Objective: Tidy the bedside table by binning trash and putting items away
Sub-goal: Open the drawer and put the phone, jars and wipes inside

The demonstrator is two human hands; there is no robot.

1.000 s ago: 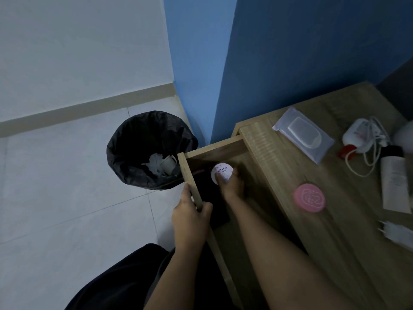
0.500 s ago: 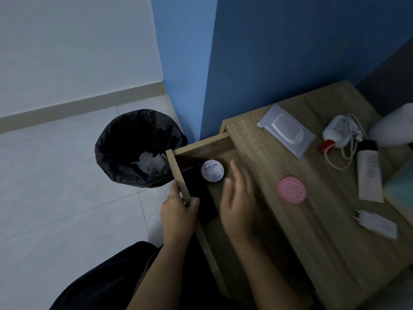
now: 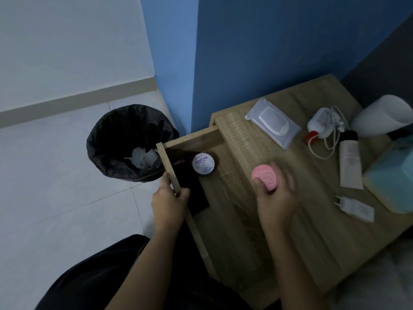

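Round bin lined with crinkled black plastic [image 3: 125,139], on pale floor tiles, crumpled white trash inside. Left hand [image 3: 168,201] clamped on the thin wooden front edge of the open drawer [image 3: 171,170]. Round white-lidded cream jar [image 3: 203,164] lying in the drawer. Right hand [image 3: 276,195], blurred, fingers wrapped around a round pink embossed tin [image 3: 264,176], over the wood-grain bedside tabletop [image 3: 301,220]. Soft white wipes pack [image 3: 272,122] behind.
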